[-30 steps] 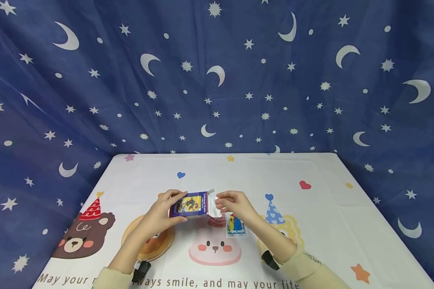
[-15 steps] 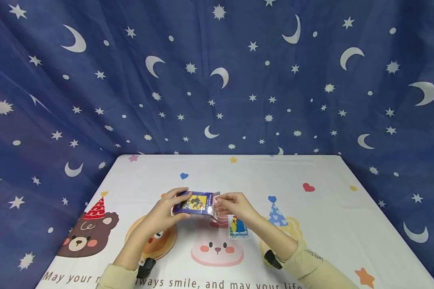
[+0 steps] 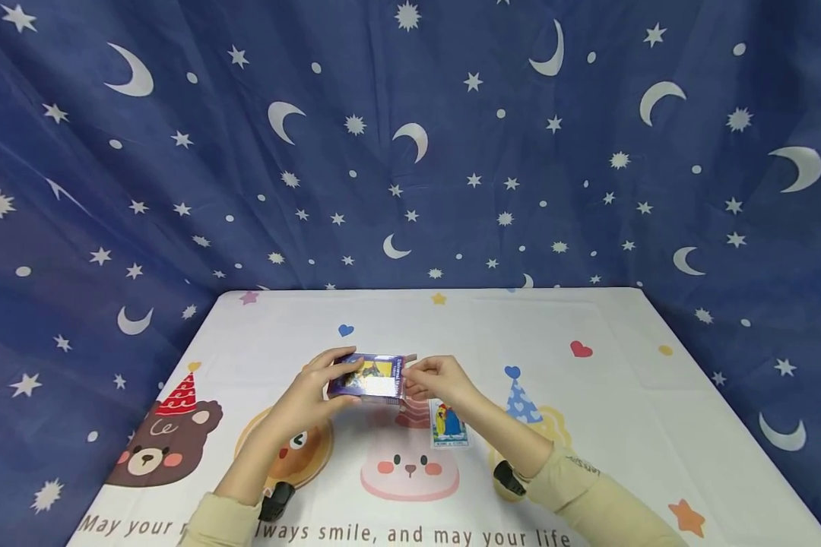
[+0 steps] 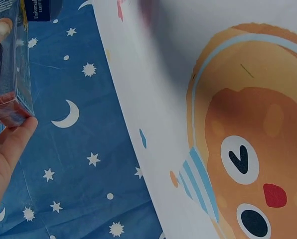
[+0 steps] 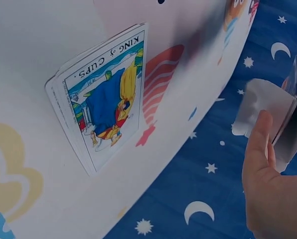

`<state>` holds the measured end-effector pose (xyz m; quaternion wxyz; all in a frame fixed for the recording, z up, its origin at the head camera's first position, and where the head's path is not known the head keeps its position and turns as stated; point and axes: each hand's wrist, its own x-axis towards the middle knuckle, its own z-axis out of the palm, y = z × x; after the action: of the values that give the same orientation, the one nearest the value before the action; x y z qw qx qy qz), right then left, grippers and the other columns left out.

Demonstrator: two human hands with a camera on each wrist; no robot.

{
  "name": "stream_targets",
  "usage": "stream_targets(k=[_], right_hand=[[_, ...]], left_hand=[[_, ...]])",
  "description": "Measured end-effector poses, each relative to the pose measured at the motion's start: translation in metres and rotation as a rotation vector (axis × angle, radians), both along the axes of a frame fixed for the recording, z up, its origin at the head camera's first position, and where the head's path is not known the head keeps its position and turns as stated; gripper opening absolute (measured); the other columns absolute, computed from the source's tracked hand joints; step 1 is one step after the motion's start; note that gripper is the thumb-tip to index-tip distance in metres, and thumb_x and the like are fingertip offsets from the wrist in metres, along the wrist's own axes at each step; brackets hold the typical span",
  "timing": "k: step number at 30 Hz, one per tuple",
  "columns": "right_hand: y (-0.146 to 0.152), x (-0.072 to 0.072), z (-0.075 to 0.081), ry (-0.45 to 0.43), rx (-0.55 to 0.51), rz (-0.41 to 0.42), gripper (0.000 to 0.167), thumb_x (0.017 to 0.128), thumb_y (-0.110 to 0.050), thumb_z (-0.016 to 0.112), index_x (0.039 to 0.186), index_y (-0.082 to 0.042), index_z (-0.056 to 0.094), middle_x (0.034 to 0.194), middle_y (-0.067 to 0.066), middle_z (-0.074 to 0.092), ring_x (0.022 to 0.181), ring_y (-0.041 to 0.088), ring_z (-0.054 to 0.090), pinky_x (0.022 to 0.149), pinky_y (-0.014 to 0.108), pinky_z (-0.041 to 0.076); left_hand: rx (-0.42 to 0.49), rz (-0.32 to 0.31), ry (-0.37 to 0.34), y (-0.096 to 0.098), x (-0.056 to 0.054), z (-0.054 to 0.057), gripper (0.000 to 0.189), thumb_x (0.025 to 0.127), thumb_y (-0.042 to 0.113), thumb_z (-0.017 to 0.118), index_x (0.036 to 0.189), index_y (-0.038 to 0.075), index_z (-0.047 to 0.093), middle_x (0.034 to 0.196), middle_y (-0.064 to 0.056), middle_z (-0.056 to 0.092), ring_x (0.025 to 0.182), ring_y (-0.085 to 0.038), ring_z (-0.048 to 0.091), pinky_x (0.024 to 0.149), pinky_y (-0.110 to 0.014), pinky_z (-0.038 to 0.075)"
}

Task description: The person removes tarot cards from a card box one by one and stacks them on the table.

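My left hand [image 3: 308, 399] grips a blue tarot card box [image 3: 375, 377] with a yellow picture and "Universal" lettering, held above the table. The left wrist view shows the fingertips on the red end of the box [image 4: 9, 74]. At the box's opened right end, my right hand [image 3: 445, 381] pinches the end flap, fingers gathered and bent. In the right wrist view a digit of the right hand [image 5: 273, 184] lies on the white flap [image 5: 263, 102]. A small stack of tarot cards [image 3: 449, 425], King of Cups on top, lies face up below the right hand. The inside of the box is mostly hidden.
A white table cover [image 3: 554, 327] carries printed animal faces, hearts, stars and lettering. Behind the table's far edge hangs a blue curtain [image 3: 356, 197] with moons and stars.
The white flap, sticking out to the right a second ago, is now folded in closer to the box mouth. The box has tilted slightly, and both hands stay around it; the card stack lies still.
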<state>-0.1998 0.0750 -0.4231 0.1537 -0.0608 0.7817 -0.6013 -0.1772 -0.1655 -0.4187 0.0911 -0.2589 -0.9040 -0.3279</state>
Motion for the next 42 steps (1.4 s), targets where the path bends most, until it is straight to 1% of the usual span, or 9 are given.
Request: stream_targets(k=[5, 9, 16, 19, 25, 30, 34, 40, 42], right_hand=[[-0.003, -0.001, 0.003, -0.010, 0.014, -0.021, 0.032, 0.090, -0.023, 0.063, 0.101, 0.008, 0.064, 0.089, 0.018, 0.071, 0.073, 0.019, 0.070, 0.073, 0.034, 0.059], [-0.003, -0.001, 0.003, 0.001, 0.018, -0.020, 0.033, 0.089, -0.023, 0.066, 0.100, 0.007, 0.062, 0.088, 0.018, 0.071, 0.074, 0.024, 0.070, 0.076, 0.039, 0.058], [-0.003, 0.001, 0.003, 0.011, 0.016, -0.007, 0.028, 0.087, -0.022, 0.068, 0.096, 0.003, 0.059, 0.085, 0.014, 0.069, 0.076, 0.031, 0.070, 0.073, 0.038, 0.059], [-0.002, 0.002, 0.004, 0.021, -0.002, 0.013, 0.028, 0.088, -0.021, 0.066, 0.097, 0.004, 0.058, 0.086, 0.016, 0.068, 0.074, 0.029, 0.070, 0.073, 0.037, 0.059], [-0.001, 0.003, 0.008, 0.035, -0.023, 0.051, 0.030, 0.093, -0.022, 0.059, 0.104, 0.006, 0.059, 0.095, 0.021, 0.068, 0.073, 0.018, 0.068, 0.076, 0.036, 0.058], [0.000, 0.002, 0.007, 0.032, -0.046, 0.053, 0.029, 0.094, -0.020, 0.058, 0.104, 0.008, 0.058, 0.095, 0.023, 0.068, 0.074, 0.019, 0.068, 0.077, 0.039, 0.058], [0.000, 0.001, 0.007, 0.024, -0.050, 0.049, 0.031, 0.093, -0.020, 0.059, 0.104, 0.008, 0.058, 0.095, 0.024, 0.068, 0.072, 0.017, 0.068, 0.076, 0.037, 0.058], [-0.001, 0.000, 0.007, 0.025, -0.051, 0.049, 0.028, 0.093, -0.018, 0.057, 0.107, 0.006, 0.058, 0.098, 0.024, 0.068, 0.079, 0.024, 0.069, 0.078, 0.035, 0.058], [-0.001, 0.000, 0.007, 0.025, -0.050, 0.040, 0.025, 0.093, -0.015, 0.058, 0.105, 0.006, 0.059, 0.096, 0.022, 0.068, 0.079, 0.023, 0.069, 0.077, 0.034, 0.058]], left_hand=[[0.001, 0.002, -0.004, 0.000, 0.000, 0.001, 0.058, 0.071, 0.019, 0.081, 0.124, 0.008, 0.062, 0.137, -0.014, 0.050, 0.128, -0.036, 0.045, 0.101, -0.050, 0.043], [0.002, -0.002, -0.002, 0.001, 0.000, 0.001, 0.058, 0.071, 0.020, 0.081, 0.125, 0.008, 0.062, 0.137, -0.015, 0.050, 0.128, -0.036, 0.046, 0.100, -0.049, 0.044], [-0.008, 0.005, -0.002, 0.001, 0.005, 0.003, 0.059, 0.071, 0.021, 0.081, 0.125, 0.009, 0.062, 0.138, -0.012, 0.049, 0.128, -0.034, 0.046, 0.101, -0.046, 0.044], [-0.010, 0.008, 0.005, 0.000, 0.006, 0.005, 0.059, 0.072, 0.021, 0.081, 0.126, 0.009, 0.061, 0.138, -0.012, 0.049, 0.128, -0.034, 0.045, 0.101, -0.047, 0.044], [-0.002, 0.030, -0.002, -0.001, 0.007, 0.006, 0.059, 0.072, 0.020, 0.081, 0.127, 0.011, 0.061, 0.139, -0.011, 0.048, 0.130, -0.035, 0.043, 0.101, -0.051, 0.043], [-0.001, 0.028, 0.014, -0.001, 0.004, 0.006, 0.059, 0.071, 0.019, 0.081, 0.126, 0.010, 0.061, 0.138, -0.012, 0.049, 0.129, -0.036, 0.044, 0.101, -0.051, 0.043], [-0.007, 0.030, 0.003, -0.001, 0.004, 0.007, 0.059, 0.071, 0.020, 0.081, 0.126, 0.010, 0.061, 0.138, -0.012, 0.048, 0.129, -0.035, 0.044, 0.101, -0.049, 0.043], [-0.006, 0.039, -0.004, -0.001, 0.005, 0.012, 0.059, 0.072, 0.019, 0.081, 0.127, 0.009, 0.060, 0.139, -0.012, 0.047, 0.129, -0.036, 0.043, 0.101, -0.050, 0.043], [-0.008, 0.038, 0.000, -0.001, 0.005, 0.013, 0.059, 0.072, 0.019, 0.081, 0.126, 0.009, 0.061, 0.139, -0.012, 0.047, 0.129, -0.036, 0.043, 0.101, -0.050, 0.043]])
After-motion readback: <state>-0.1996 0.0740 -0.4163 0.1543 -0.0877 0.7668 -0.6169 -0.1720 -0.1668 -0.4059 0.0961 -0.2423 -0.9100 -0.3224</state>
